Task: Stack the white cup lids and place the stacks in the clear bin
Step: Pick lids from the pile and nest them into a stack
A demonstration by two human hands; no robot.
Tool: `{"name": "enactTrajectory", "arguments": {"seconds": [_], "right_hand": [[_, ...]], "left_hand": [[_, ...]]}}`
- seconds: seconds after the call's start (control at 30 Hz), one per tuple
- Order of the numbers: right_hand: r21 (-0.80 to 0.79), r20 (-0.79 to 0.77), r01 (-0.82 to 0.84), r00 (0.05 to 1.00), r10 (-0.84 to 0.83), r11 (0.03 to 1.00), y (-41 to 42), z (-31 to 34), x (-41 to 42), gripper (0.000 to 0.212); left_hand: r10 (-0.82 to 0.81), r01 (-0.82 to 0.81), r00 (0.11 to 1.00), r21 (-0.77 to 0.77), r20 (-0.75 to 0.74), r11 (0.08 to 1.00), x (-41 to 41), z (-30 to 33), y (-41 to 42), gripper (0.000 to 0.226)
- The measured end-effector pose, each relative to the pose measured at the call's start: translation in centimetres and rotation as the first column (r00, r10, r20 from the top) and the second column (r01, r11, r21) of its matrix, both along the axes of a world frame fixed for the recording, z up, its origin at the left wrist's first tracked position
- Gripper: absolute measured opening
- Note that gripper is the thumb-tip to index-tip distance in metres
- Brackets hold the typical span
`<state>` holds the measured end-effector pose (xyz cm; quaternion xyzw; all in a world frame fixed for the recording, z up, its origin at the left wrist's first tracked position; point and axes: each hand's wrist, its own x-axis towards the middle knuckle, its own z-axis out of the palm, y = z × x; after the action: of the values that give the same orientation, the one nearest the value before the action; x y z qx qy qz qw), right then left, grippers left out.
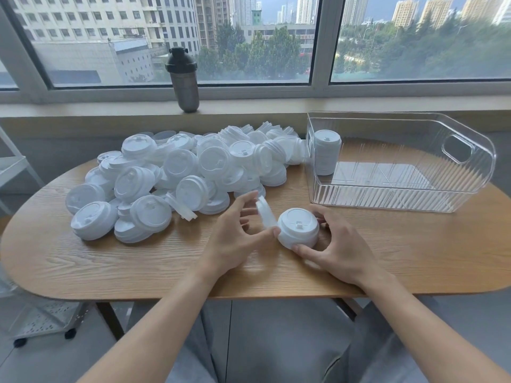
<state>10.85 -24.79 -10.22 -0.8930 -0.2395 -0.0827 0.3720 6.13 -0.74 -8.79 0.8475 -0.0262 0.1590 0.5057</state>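
A big heap of white cup lids point(177, 172) covers the left and middle of the wooden table point(110, 261). My left hand point(235, 233) pinches a single white lid point(266, 212) on edge between thumb and fingers. Right beside it, my right hand point(336, 244) grips a short stack of lids point(298, 228) standing on the table. The clear bin point(470, 178) sits at the back right. One tall stack of lids point(327, 152) stands upright in its near-left corner.
A dark shaker bottle point(184, 78) stands on the window sill behind the heap. A white metal rack point(41, 313) is at the left, below the table edge. Bare wood shows along the front of the table.
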Motion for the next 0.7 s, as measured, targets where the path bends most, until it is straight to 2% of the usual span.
{"name": "enactTrajectory", "arguments": {"seconds": [0.17, 0.37, 0.47, 0.7], "right_hand": [[0.009, 0.012, -0.012, 1.0, 0.011, 1.0, 0.0, 0.3, -0.3, 0.095], [0.022, 0.014, 0.001, 1.0, -0.002, 1.0, 0.0, 0.2, -0.2, 0.098], [0.02, 0.006, 0.009, 1.0, -0.009, 1.0, 0.0, 0.1, 0.0, 0.103], [0.018, -0.007, -0.001, 1.0, 0.001, 1.0, -0.2, -0.1, 0.0, 0.1]], "left_hand": [[-0.065, 0.066, 0.997, -0.014, 0.035, 0.998, 1.0, -0.3, -3.1, 0.086], [-0.067, 0.069, 0.997, -0.053, 0.033, 0.996, 1.7, -1.0, -4.3, 0.087], [-0.084, 0.084, 0.996, -0.057, 0.016, 0.995, 1.7, -1.0, -4.1, 0.086], [-0.169, 0.167, 0.985, -0.051, -0.04, 0.985, 1.8, -0.7, -3.8, 0.089]]}}
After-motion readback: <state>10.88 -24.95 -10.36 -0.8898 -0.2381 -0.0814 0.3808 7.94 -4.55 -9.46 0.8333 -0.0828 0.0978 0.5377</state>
